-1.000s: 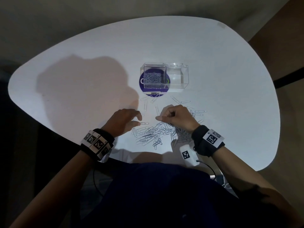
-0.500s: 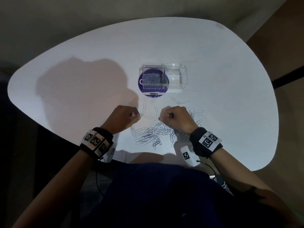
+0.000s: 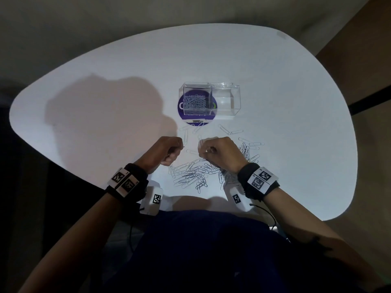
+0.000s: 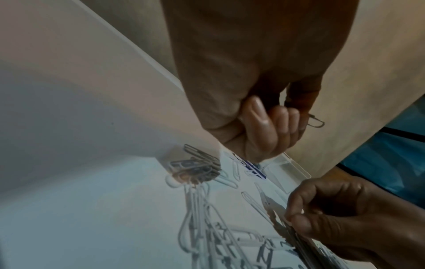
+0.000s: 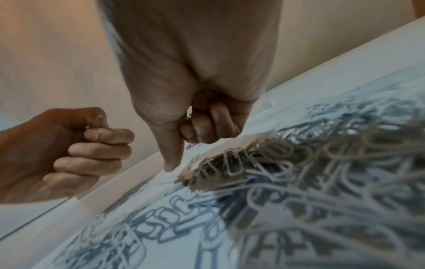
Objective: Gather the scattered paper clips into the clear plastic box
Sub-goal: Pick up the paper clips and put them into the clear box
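The broad white rounded table (image 3: 296, 102) carries everything. Near its middle stands a clear plastic box (image 3: 224, 100) with two compartments, its left part resting over a round purple sticker (image 3: 186, 115); that left compartment holds a heap of silver wire paper clips (image 3: 195, 101), while the right one looks bare. Between the box and the person's dark-clothed body lies the scattered pile of paper clips (image 3: 190, 174), thickest near the table's front edge, with a few loose ones closer to the box.

The left hand (image 3: 167, 152) hovers over the pile's left side, fingers curled tight into the palm; the left wrist view shows one paper clip (image 4: 315, 121) sticking out from between its fingertips. The right hand (image 3: 220, 154) sits just beside it, over the pile's right side, fingers likewise curled; the right wrist view shows a glint of metal pinched against the palm, and the thumb (image 5: 171, 160) points down toward the clips. Both wrists wear black bands with printed square markers (image 3: 124, 180).
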Demonstrator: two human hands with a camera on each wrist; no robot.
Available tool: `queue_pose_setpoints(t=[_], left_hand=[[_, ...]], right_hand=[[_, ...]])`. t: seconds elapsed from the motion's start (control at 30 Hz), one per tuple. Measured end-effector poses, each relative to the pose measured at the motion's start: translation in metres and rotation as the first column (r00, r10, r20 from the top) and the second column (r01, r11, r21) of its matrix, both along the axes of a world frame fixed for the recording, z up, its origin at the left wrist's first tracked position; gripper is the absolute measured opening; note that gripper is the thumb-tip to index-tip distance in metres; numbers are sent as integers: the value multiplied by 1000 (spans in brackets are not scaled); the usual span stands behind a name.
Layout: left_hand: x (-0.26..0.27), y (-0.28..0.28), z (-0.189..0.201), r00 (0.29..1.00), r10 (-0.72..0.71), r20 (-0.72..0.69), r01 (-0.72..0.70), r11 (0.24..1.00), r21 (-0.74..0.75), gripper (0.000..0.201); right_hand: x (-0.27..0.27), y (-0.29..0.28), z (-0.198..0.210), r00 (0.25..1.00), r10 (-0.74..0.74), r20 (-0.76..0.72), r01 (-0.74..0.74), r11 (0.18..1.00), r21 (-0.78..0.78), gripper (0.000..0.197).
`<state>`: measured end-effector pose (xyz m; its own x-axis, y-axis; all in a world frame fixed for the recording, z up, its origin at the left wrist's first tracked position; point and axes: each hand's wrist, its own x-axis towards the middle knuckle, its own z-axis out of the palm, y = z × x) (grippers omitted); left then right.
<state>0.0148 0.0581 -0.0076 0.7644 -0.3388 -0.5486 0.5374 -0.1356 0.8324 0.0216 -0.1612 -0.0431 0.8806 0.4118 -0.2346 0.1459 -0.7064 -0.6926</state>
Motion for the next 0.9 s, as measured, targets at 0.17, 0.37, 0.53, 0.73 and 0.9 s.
queue_pose_setpoints(t=[0.17,0.37,0.53,0.73,0.9], left_hand=[[1,4,-4,1000,11,17,-12,1000,28,37],[0,1,-7,996,-39,77,35,998,51,20],[-1,2,-14,993,-112,45,108,991,82,19],[-6,-9,-18,900,-376,220,212,819,534,34],[-15,-16,-27,735,-602,311,206,635,745,17]], right_hand=[[-2,-9,-1,993,117,7,-115,985,-132,14],[-7,-2,-4,999,36,32,-32,992,-126,13],[-9,-7,2,996,32,83,-24,995,-99,7],[-19,-3,-6,973,202,112,-166,948,-271,9],[-18,4,-5,983,167,79,-141,953,-269,5]])
